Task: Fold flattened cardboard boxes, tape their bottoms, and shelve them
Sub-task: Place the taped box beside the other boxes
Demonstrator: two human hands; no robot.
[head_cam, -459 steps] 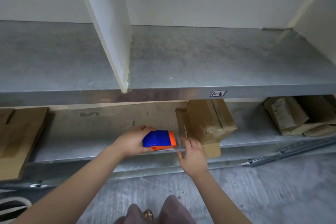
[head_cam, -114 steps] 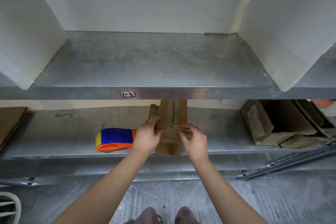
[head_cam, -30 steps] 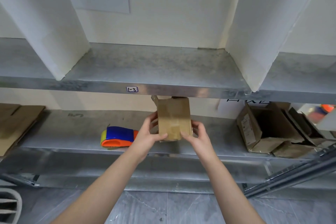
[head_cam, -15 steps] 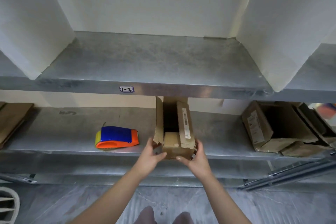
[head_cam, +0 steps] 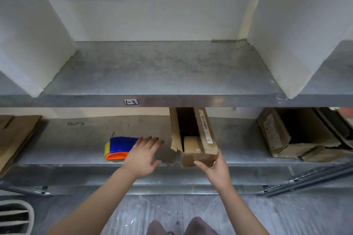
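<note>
Cardboard, brown: one small erected box [head_cam: 205, 133], head view, lying on the lower shelf [head_cam: 76, 139] with its near end at the front lip and its open side up. Contents: dark interior, one pale inner flap at the near end, nothing else made out. Right hand [head_cam: 217, 170] grips the near end, thumb on the front face, fingers curled round the right side. Left hand [head_cam: 143, 155] is apart from the box, fingers straight and spread, holding nothing, just beside the blue-and-orange tape dispenser [head_cam: 118, 148] on the same shelf. Progress, as judged: folding is done for this box. Its bottom is hidden, so taping cannot be confirmed, and final placing seems in hand. Left to do: flattened cardboard [head_cam: 17, 135] at far left awaits folding. Far right: further open boxes [head_cam: 277, 135], crumpled, interiors dark, contents not discernible. Upper shelf [head_cam: 152, 70] bears label 1-3 [head_cam: 131, 101].
</note>
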